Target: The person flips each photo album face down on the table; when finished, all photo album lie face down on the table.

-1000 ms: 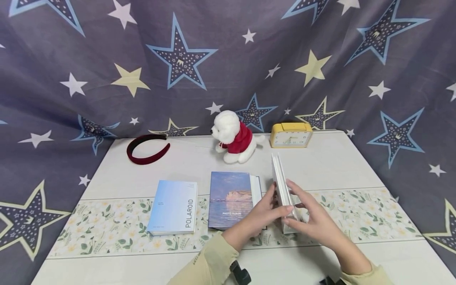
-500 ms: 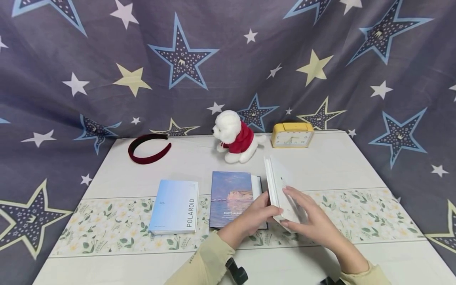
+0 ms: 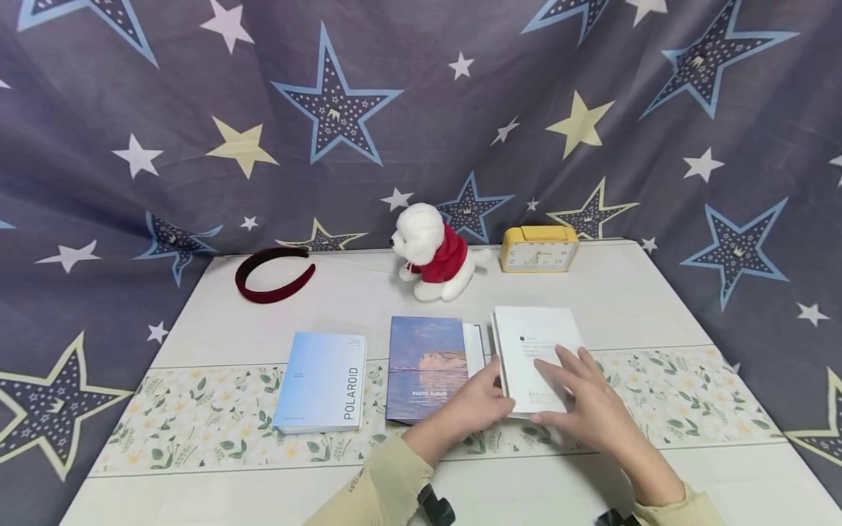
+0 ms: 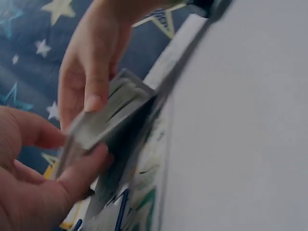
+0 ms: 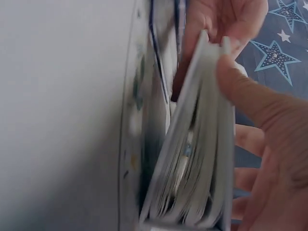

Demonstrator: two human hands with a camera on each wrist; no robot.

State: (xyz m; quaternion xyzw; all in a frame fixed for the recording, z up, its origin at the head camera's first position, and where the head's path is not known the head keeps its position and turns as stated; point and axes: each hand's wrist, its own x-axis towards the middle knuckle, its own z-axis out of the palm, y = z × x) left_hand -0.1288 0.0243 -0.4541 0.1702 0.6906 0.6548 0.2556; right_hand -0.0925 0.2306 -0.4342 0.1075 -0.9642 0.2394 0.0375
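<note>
A white photo album (image 3: 539,343), thick with pages and small print on its cover, is between my two hands at the right of the head view. It looks slightly raised and tilted over the table. My left hand (image 3: 483,398) pinches its left edge near the front corner. My right hand (image 3: 588,402) grips the right side, fingers spread over the cover and thumb at the near edge. In the right wrist view the page edges of the album (image 5: 192,159) face the camera. Close by my left hand lies a blue photo album (image 3: 424,365) with a cliff painting.
A pale blue POLAROID album (image 3: 322,380) lies further left. Along the back of the table (image 3: 355,292) are a dark red headband (image 3: 272,296), a white plush dog (image 3: 421,241) in a red hoodie and a yellow alarm clock (image 3: 539,252). A star-patterned curtain (image 3: 408,88) hangs behind.
The white album has turned from standing on edge to lying nearly flat, its cover now facing up. My right fingers have spread over the cover; my left hand has shifted slightly lower.
</note>
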